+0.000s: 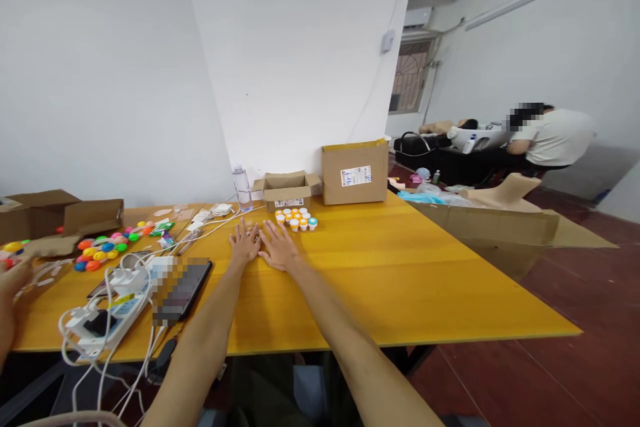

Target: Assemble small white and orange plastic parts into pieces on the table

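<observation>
Both of my hands lie palm down on the yellow wooden table [380,280], side by side with the fingers spread. My left hand [245,243] holds nothing. Just to its right, my right hand [280,247] is flat too and grips nothing. Beyond my right hand stands a group of small jars [295,220] with white, orange and blue colouring. Behind them is an open small cardboard box [287,197]. A clear bottle [242,188] is upright beyond my left hand.
A larger closed carton [355,173] stands at the back. To the left are a power strip [107,327] with tangled white cables, a phone [183,290], colourful balls [103,250] and an open carton [100,213]. Another person's hand [10,280] is at the far left; a person [560,137] sits at right.
</observation>
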`<state>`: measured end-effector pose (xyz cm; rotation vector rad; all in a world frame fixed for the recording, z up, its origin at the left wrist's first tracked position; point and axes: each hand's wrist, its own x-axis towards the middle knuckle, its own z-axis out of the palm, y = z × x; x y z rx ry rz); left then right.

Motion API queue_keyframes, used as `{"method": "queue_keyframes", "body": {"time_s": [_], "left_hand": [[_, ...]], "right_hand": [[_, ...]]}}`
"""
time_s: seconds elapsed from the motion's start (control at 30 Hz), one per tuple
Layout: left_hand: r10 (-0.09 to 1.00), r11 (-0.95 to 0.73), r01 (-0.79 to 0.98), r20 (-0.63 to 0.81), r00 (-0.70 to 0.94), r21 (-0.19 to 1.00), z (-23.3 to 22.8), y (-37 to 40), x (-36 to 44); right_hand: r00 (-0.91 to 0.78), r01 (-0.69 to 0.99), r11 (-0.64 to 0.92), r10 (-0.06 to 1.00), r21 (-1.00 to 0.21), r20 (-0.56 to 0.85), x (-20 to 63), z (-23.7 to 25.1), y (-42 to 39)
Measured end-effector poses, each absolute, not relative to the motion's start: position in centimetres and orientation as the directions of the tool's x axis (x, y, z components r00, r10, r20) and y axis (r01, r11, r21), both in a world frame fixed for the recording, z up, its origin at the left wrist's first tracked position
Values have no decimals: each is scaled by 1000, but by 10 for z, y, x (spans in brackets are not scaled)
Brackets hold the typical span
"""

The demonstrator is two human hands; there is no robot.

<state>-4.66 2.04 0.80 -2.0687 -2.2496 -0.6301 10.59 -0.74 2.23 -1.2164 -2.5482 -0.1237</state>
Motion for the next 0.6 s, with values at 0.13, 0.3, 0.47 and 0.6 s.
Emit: {"method": "queue_keyframes", "body": {"time_s": [0.13, 0.3, 0.47, 0.6], "left_hand": [[951, 72, 955, 270, -153, 288, 11, 20, -44], [943, 63, 945, 291, -162, 320, 11, 21, -45], [924, 43, 944, 345, -162, 328, 11, 21, -45], [888, -54, 954, 450, -90, 296, 12, 19, -42]], "right_hand": [[-696, 689, 724, 650, 32, 305, 123, 33, 7], [-624, 770, 634, 722, 74, 301, 157, 36, 19], [-505, 856, 514, 812, 52, 292, 183, 38, 29], [-418, 903, 429, 870, 14, 262, 183, 46, 36]]}}
